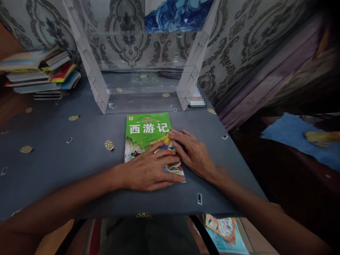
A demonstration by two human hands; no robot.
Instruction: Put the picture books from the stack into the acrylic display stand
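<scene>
A green-covered book [148, 124] with large white Chinese characters lies closed on the grey patterned tablecloth [90, 141]. Across its lower half rests my left hand [151, 168], palm down with the fingers spread toward the right. My right hand [192, 152] touches the book's right edge, its fingers slightly bent and its thumb side near the cover picture. Both hands hide part of the illustrated lower cover. Nothing is visible inside the fingers of my left hand. Whether the right fingertips pinch the cover's edge is hard to see.
Behind the book stands a clear acrylic shelf [95, 85]. A stack of books [39, 76] sits at the back left. Right of the shelf is a small blurred object [197, 101]. More booklets [225, 233] lie below the table's front edge. A curtain [265, 81] hangs at right.
</scene>
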